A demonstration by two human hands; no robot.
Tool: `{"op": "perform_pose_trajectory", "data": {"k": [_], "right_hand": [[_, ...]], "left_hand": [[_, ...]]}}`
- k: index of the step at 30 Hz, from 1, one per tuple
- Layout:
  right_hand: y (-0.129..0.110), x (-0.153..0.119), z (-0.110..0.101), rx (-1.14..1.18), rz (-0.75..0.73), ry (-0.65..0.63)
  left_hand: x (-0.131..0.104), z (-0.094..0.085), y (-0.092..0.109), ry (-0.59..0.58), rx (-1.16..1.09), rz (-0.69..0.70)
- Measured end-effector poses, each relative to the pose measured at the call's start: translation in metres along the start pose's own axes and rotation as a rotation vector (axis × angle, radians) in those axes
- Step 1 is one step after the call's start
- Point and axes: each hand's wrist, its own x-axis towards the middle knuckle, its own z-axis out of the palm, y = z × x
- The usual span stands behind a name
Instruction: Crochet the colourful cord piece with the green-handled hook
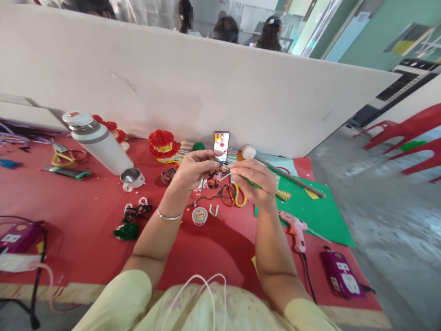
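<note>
Head view: your left hand (197, 169) and right hand (257, 180) meet above the bench (96, 197), fingertips near each other, just below the phone (222, 143) as you look down; your left thumb and fingers are pinching a small bundle of dark strand (218, 161); your right fingers are pressed together around a slim green piece (254, 184), which runs back under the palm; the point where the two pieces come together is too small and blurred to tell whether they touch.

For steady work, I would let the left grip act as the clamp, pinching close to the working point; let the right one make the small movements, so the strand does not slacken or twist; rest your forearms if they tire, since both hands are lifted clear of the surface.

Mind the loose cord (212, 197) beneath your hands; it lies beside the red-and-yellow-handled scissors (236, 195) and could snag on them; the round tub (199, 215) and the bent pale piece (214, 211) sit nearer to you, so lower your hands with care; the pink glue gun (296, 231) lies to the right, near your right forearm; if it is hot, a wide elbow could brush it.
</note>
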Motion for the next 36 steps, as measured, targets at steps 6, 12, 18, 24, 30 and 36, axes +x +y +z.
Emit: {"op": "perform_pose_trajectory", "data": {"k": [6,12,18,24,30,36], "right_hand": [[0.001,-0.002,0.002,0.212,0.165,0.125],[0.005,-0.004,0.003,0.341,0.265,0.175],[-0.003,0.0,0.002,-0.076,-0.029,0.016],[-0.007,0.0,0.007,-0.069,-0.061,0.074],[-0.006,-0.001,0.003,0.229,0.318,0.176],[0.004,-0.003,0.005,0.482,0.554,0.252]], "left_hand": [[0.001,-0.003,0.0,-0.078,-0.04,-0.09],[0.002,-0.007,-0.001,-0.147,-0.054,-0.129],[0.001,-0.005,0.001,-0.03,-0.011,0.048],[0.0,-0.003,0.003,-0.041,-0.029,0.031],[0.001,-0.004,-0.001,-0.044,-0.011,0.012],[0.002,-0.004,-0.004,-0.064,-0.029,-0.037]]}}
